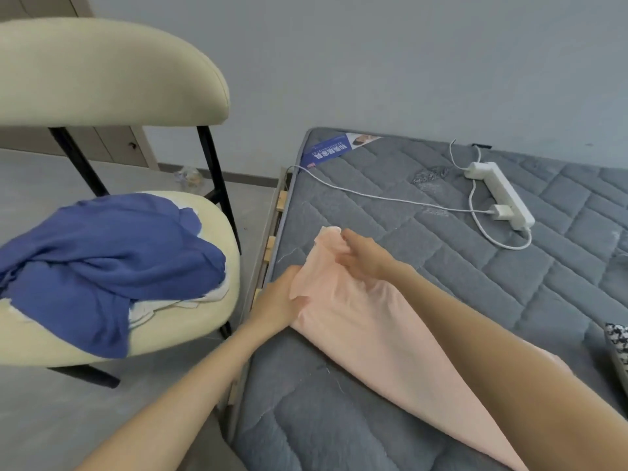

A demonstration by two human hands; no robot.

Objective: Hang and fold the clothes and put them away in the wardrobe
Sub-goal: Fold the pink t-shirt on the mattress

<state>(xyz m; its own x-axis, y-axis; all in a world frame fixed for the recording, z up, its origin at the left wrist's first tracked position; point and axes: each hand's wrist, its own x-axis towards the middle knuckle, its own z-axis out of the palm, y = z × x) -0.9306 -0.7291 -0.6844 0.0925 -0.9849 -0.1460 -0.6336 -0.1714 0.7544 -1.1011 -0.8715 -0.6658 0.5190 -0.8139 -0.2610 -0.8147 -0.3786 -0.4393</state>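
Observation:
A pale pink garment lies stretched across the grey quilted mattress, running from its left edge toward the lower right. My left hand pinches the garment's near-left edge at the mattress side. My right hand grips the cloth near its far end, fingers curled into the fabric. A blue garment lies heaped on the cream chair to the left, with a white cloth showing beneath it.
A white power strip with a plugged charger and white cable lies on the far part of the mattress. A black-and-white patterned item sits at the right edge. Wooden bed slats show between the chair and the mattress. A grey wall stands behind.

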